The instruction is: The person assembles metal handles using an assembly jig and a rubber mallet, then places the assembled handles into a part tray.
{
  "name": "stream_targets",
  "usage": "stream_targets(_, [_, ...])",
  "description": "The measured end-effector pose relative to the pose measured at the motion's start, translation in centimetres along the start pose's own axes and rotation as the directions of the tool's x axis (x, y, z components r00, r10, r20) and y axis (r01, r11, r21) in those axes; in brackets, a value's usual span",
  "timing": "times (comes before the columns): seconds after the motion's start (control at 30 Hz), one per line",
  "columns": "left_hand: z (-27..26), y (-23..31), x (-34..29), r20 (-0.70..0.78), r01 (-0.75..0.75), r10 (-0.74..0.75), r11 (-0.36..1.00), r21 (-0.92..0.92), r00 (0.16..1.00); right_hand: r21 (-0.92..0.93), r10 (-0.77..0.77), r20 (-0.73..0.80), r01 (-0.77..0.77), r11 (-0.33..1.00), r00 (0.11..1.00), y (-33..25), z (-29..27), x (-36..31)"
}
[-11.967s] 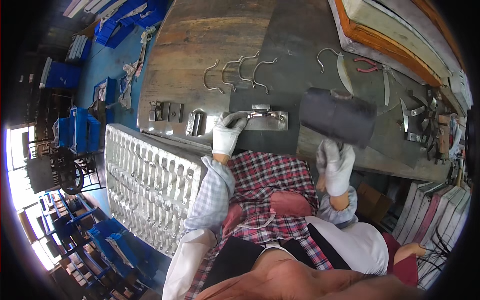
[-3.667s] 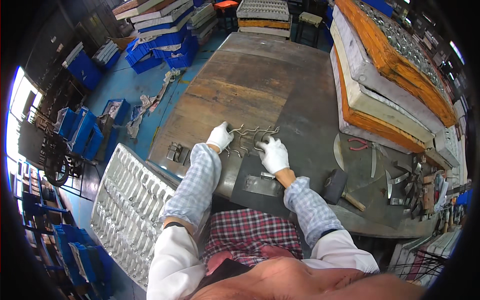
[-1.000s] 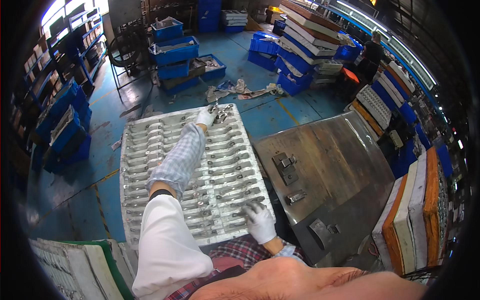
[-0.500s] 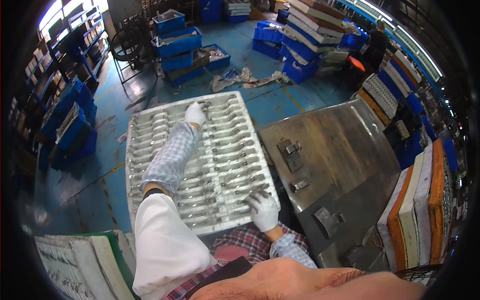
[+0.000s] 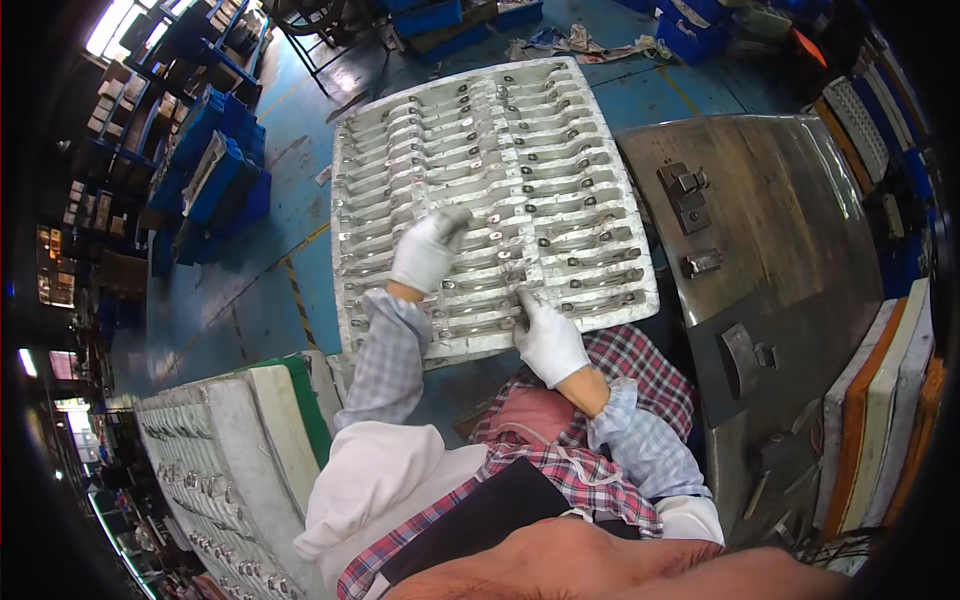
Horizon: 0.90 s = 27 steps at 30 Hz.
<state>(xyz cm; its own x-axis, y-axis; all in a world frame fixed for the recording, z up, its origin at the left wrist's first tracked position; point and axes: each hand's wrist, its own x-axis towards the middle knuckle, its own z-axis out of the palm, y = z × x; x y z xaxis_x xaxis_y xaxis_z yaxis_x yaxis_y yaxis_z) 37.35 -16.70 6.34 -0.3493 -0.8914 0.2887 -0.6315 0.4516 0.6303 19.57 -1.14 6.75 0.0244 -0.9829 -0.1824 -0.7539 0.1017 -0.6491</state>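
A white foam tray (image 5: 590,320) lies before me, filled with rows of curved, handle-like metal parts (image 5: 585,207). My left hand (image 5: 425,252), in a white glove with grey fingertips, is over the middle-left columns. Its fingers are drawn together; whatever is between them is hidden. At the tray's near edge my right hand (image 5: 552,342), gloved the same way, has thumb and fingers closed by the end of a metal part in the lower rows. Whether it grips that part is hard to see.
On the right stands a metal-topped table (image 5: 770,220) with a block-like fixture (image 5: 688,195) and a curved metal piece (image 5: 742,358). Stacked trays lean at the lower left (image 5: 260,430) and right (image 5: 875,410). Blue crates (image 5: 215,165) stand on the floor at the left.
My left hand has come back from the tray's far end to its nearer middle. My right hand has moved inward from the near right corner. The view has shifted, too.
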Motion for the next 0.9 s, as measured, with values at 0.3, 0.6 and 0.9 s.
stream_targets(0.3, [0.0, 3.4, -0.6, 0.528, -0.615, 0.484, 0.783, 0.094, 0.698, 0.042, 0.064, -0.046, -0.062, 0.997, 0.997, -1.2, 4.0, 2.1])
stream_targets(0.6, [1.5, -0.4, 3.3, 0.669, -0.906, 0.72, 0.39, -0.166, 0.187, 0.162, -0.056, -0.288, 0.106, 0.981, 0.956, -1.2, 5.6, 0.9])
stream_targets(0.9, [2.3, 0.3, 2.5, 0.68, -0.821, 0.658, 0.552, -0.146, 0.322, 0.015, -0.066, -0.211, 0.071, 0.997, 0.975, -1.9, 5.3, 0.7])
